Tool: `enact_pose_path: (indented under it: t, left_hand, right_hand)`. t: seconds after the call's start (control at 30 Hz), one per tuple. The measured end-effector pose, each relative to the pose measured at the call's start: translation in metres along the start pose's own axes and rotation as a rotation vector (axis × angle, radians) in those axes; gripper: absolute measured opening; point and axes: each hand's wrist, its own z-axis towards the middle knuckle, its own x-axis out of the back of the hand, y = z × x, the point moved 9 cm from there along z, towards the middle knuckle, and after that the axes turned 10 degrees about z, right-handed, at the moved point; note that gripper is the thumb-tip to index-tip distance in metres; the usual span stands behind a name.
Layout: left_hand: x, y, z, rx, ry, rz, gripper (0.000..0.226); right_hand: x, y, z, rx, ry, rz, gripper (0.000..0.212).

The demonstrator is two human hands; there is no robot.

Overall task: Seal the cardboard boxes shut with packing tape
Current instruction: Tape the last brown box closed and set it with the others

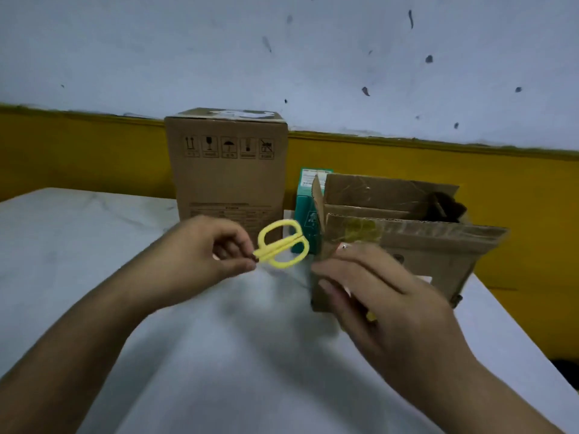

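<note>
My left hand (203, 252) pinches yellow-handled scissors (282, 244) by the blade end, so the handles point right and the blades are hidden in my fingers. My right hand (369, 296) hovers with relaxed fingers just in front of an open cardboard box (438, 245) on the right, whose flaps stand up and carry old tape on the front flap. A small yellow thing shows under its fingers; I cannot tell what it is. A taller closed cardboard box (228, 177) with handling symbols stands behind, with white tape on its top.
A small teal carton (305, 208) stands between the two boxes. All rest on a white table (94, 245) whose right edge runs diagonally past the open box. A yellow and white wall is behind.
</note>
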Motion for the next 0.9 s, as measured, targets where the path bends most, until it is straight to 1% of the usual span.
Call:
enact_pose_path:
  t: [0.03, 0.1, 0.13, 0.2, 0.33, 0.4, 0.5, 0.57, 0.63, 0.7, 0.73, 0.77, 0.8, 0.83, 0.87, 0.9]
  left_hand:
    - [0.012, 0.026, -0.008, -0.089, 0.063, 0.032, 0.010]
    - [0.026, 0.075, -0.025, -0.246, 0.109, 0.038, 0.008]
    - [0.029, 0.094, -0.030, -0.300, 0.112, 0.033, 0.005]
    - [0.030, 0.119, -0.033, -0.348, 0.114, 0.057, 0.003]
    - [0.024, 0.139, -0.025, -0.343, 0.087, 0.026, 0.004]
    - [0.019, 0.144, -0.021, -0.337, 0.072, -0.001, 0.004]
    - [0.010, 0.149, -0.018, -0.330, 0.033, -0.041, 0.005]
    - [0.004, 0.153, -0.017, -0.335, 0.013, -0.037, 0.007]
    - [-0.004, 0.155, -0.017, -0.337, -0.035, -0.031, 0.008]
    - [-0.011, 0.156, -0.019, -0.334, -0.125, -0.068, 0.012]
    - [-0.012, 0.155, -0.021, -0.314, -0.162, -0.151, 0.019]
    - [-0.012, 0.147, -0.019, -0.252, -0.169, -0.280, 0.027]
    - [-0.011, 0.134, -0.018, -0.163, -0.125, -0.423, 0.034]
    - [-0.012, 0.116, -0.015, -0.056, -0.030, -0.560, 0.035]
    - [-0.016, 0.097, -0.016, 0.054, 0.082, -0.667, 0.031]
    - [-0.029, 0.081, -0.017, 0.159, 0.155, -0.741, 0.026]
  right_hand:
    - [0.012, 0.000, 0.006, -0.006, 0.026, -0.005, 0.021]
    - [0.033, -0.003, 0.018, 0.023, 0.044, -0.041, 0.021]
    - [0.042, -0.005, 0.023, 0.049, 0.027, -0.066, 0.020]
    - [0.055, -0.005, 0.030, 0.074, -0.020, -0.115, 0.017]
    - [0.077, 0.005, 0.030, 0.068, -0.116, -0.242, 0.020]
    - [0.085, 0.009, 0.027, 0.049, -0.146, -0.247, 0.024]
    - [0.097, 0.012, 0.023, 0.014, -0.147, -0.194, 0.020]
    - [0.092, 0.010, 0.018, 0.042, -0.217, -0.269, 0.023]
    - [0.084, 0.011, 0.012, 0.040, -0.290, -0.365, 0.024]
    - [0.076, 0.020, 0.007, -0.013, -0.355, -0.419, 0.020]
    - [0.074, 0.027, 0.005, -0.061, -0.380, -0.420, 0.018]
    - [0.075, 0.036, 0.005, -0.127, -0.388, -0.409, 0.016]
    - [0.080, 0.047, 0.006, -0.219, -0.376, -0.370, 0.018]
    - [0.085, 0.058, 0.007, -0.317, -0.355, -0.279, 0.022]
    - [0.089, 0.069, 0.008, -0.404, -0.317, -0.158, 0.023]
    - [0.092, 0.077, 0.012, -0.438, -0.254, -0.068, 0.021]
